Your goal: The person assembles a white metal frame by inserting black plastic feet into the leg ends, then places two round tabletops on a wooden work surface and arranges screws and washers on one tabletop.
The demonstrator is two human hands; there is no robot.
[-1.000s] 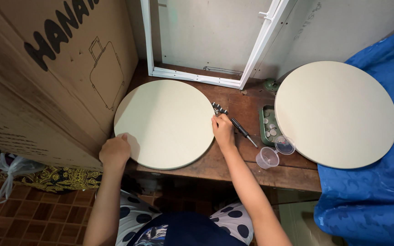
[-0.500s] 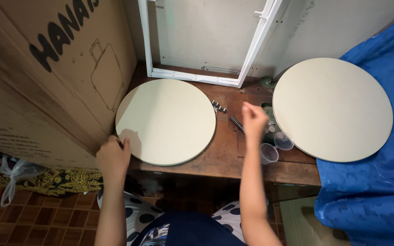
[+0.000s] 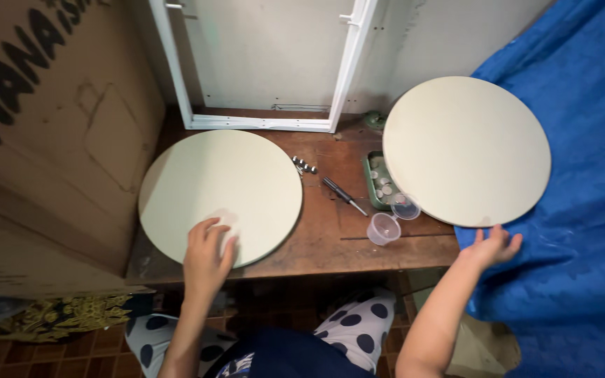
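A dark wooden worktop (image 3: 386, 255) fills the middle of the frame, and two pale cream round boards lie on it. The left round board (image 3: 222, 196) sits at centre left, lying flat on the wood. The left hand (image 3: 208, 255) rests on its lower edge, fingers spread and flat, palm down, gripping nothing. The right round board (image 3: 465, 150) lies at upper right, partly over the worktop's right end and partly on the blue tarpaulin (image 3: 582, 210) that covers the right side of the frame. The right hand (image 3: 493, 245) is open with fingers fanned, just below this board's lower rim, resting on the blue tarpaulin; whether the fingertips touch the rim cannot be told.

Between the two boards stands a small green tray (image 3: 371, 183), its right part hidden under the right board; it holds several small round silvery pieces. Just below the tray are two small clear plastic cups: one clear cup (image 3: 384, 228) stands upright near the front edge and looks empty, the other clear cup (image 3: 405, 206) sits against the board's rim with a few small pieces inside. A dark-handled screwdriver (image 3: 343, 194) lies aslant left of the tray, and a short row of small metal fittings (image 3: 304, 165) lies beside the left board's upper right edge. A white metal frame (image 3: 260, 122) stands at the back, and a large cardboard box (image 3: 43, 133) fills the left.
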